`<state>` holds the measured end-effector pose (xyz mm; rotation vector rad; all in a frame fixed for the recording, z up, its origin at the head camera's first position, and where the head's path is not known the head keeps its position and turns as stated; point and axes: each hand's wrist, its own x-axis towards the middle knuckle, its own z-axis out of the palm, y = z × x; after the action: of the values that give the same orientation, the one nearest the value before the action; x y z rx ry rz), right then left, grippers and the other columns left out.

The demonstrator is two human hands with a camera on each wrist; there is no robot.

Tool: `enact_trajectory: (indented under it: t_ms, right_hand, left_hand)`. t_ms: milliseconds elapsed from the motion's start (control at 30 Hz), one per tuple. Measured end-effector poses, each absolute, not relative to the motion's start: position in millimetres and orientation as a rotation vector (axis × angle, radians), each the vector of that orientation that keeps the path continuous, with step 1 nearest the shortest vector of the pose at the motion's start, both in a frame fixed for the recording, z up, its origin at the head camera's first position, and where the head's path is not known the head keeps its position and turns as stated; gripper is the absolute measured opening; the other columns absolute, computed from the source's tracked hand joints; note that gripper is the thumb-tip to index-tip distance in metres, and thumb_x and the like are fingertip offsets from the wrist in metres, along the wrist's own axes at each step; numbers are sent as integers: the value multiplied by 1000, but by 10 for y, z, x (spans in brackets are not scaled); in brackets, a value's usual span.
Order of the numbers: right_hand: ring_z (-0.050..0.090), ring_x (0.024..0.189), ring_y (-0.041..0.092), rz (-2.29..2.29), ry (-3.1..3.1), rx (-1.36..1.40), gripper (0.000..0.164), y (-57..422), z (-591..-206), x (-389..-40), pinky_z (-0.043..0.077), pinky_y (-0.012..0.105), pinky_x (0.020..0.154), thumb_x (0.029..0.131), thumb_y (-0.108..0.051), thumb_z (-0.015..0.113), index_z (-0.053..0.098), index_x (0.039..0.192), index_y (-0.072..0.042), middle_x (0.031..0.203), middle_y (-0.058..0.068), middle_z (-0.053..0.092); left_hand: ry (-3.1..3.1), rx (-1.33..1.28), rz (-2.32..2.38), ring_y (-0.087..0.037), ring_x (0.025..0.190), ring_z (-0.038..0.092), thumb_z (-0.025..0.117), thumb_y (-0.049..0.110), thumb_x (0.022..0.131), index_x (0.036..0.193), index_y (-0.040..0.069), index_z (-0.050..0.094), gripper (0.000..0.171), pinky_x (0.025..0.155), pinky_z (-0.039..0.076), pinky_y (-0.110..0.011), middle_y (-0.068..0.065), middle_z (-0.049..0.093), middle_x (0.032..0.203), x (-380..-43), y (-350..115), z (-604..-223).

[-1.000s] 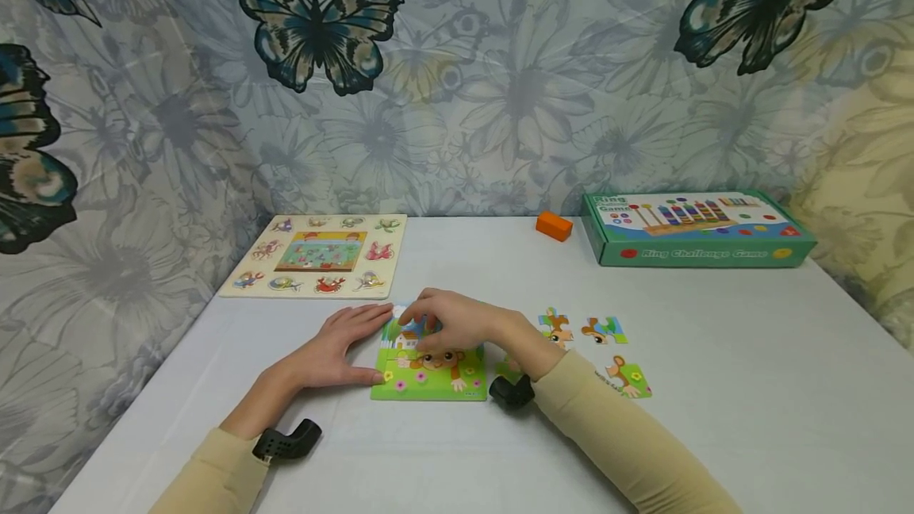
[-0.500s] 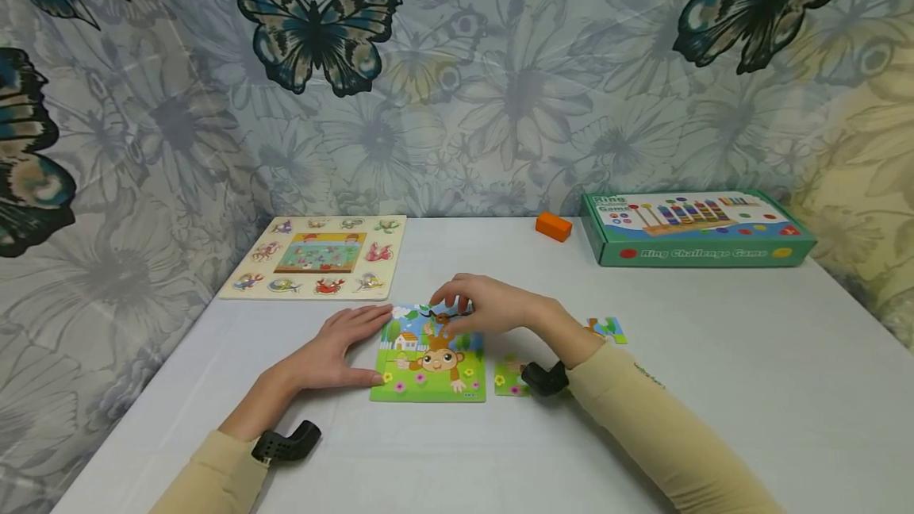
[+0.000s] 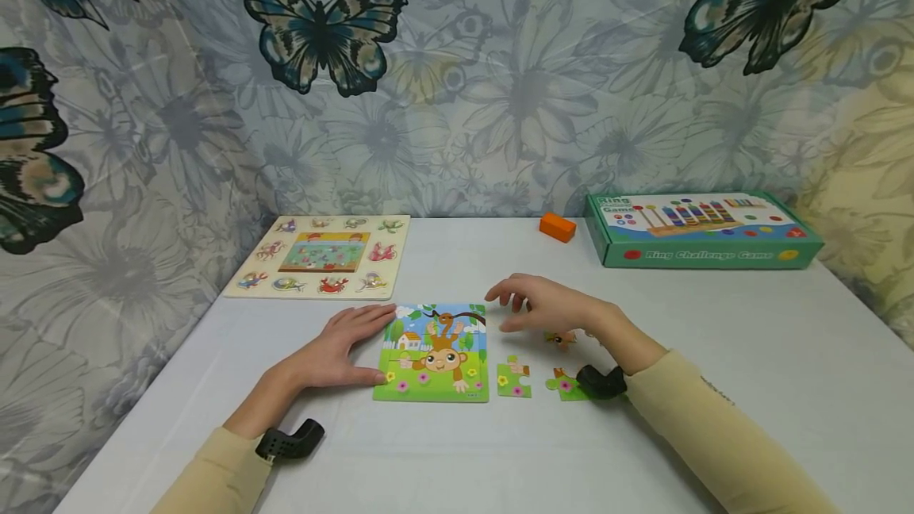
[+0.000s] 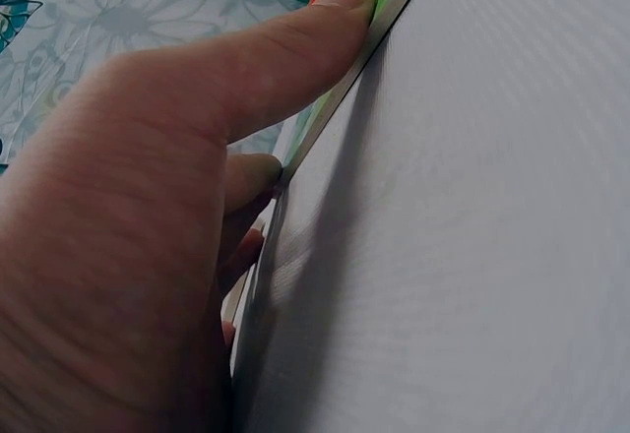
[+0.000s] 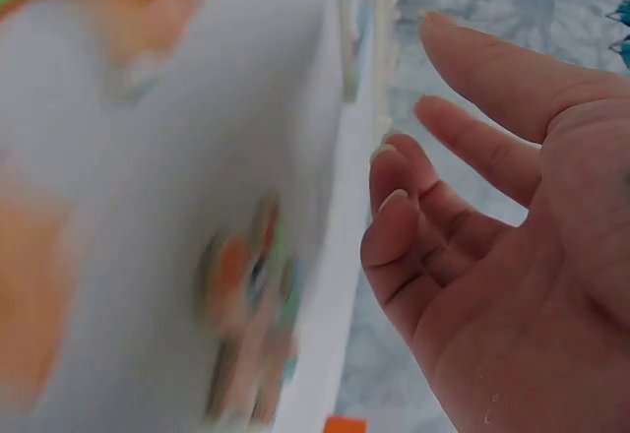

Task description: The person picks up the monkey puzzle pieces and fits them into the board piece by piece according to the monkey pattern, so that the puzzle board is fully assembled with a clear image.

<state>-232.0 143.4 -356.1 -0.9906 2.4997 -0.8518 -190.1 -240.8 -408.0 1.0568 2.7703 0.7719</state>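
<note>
A square monkey picture puzzle board [image 3: 432, 355] lies flat at the middle of the table. My left hand [image 3: 343, 351] rests at its left side with fingers extended, the fingertips at the upper left corner and the thumb by the lower left edge. In the left wrist view the thumb [image 4: 285, 59] lies against the board's edge. My right hand [image 3: 539, 304] hovers right of the board's upper corner, fingers loosely bent and nothing between them. Jigsaw pieces lie below and beside it: a flowered green piece [image 3: 514, 379], another green piece [image 3: 567, 385] and a partly hidden monkey piece [image 3: 560, 339].
A cream board with sea animals [image 3: 310, 256] lies at the back left. An orange block [image 3: 557, 227] and a green Ring Challenge Game box [image 3: 703, 232] stand at the back right. A butterfly-print cloth [image 3: 485, 101] hangs behind the white table [image 3: 428, 458].
My right hand has moved from over the puzzle board to the right, off it, uncovering the monkey picture. My left hand has stayed at the board's left edge.
</note>
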Motion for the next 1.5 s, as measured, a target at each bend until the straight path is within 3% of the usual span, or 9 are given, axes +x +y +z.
enact_trajectory:
  t_ms: [433, 833, 1067, 1500]
  right_hand:
    - [56, 86, 19, -857, 2534, -901, 44, 1930, -3659, -2230, 50, 31, 75, 92, -22, 77, 62, 131, -6, 108, 4, 58]
    - [57, 87, 23, -901, 2520, -838, 47, 2114, -3607, -2206, 53, 33, 58, 91, -22, 78, 60, 130, -2, 110, 8, 58]
    - [54, 92, 22, -865, 2566, -841, 49, 2160, -3627, -2223, 51, 30, 74, 89, -25, 80, 62, 128, -2, 106, 5, 58]
    - [51, 93, 20, -792, 2613, -870, 45, 2161, -3674, -2232, 49, 34, 80, 88, -27, 81, 66, 122, -1, 103, 1, 58]
  left_hand:
    - [2771, 1049, 769, -32, 149, 25, 78, 52, 79, 156, 9, 40, 96, 117, 10, -58, -5, 35, 161, -1905, -2406, -4089]
    - [2782, 1064, 770, -35, 148, 26, 77, 51, 80, 156, 7, 40, 95, 116, 11, -61, -7, 36, 161, -1907, -2407, -4093]
    - [2778, 1076, 774, -36, 147, 26, 77, 51, 81, 155, 6, 40, 94, 115, 12, -62, -8, 36, 160, -1904, -2402, -4090]
    - [2781, 1072, 769, -36, 147, 27, 77, 51, 81, 155, 6, 41, 94, 115, 11, -62, -8, 37, 160, -1895, -2397, -4088]
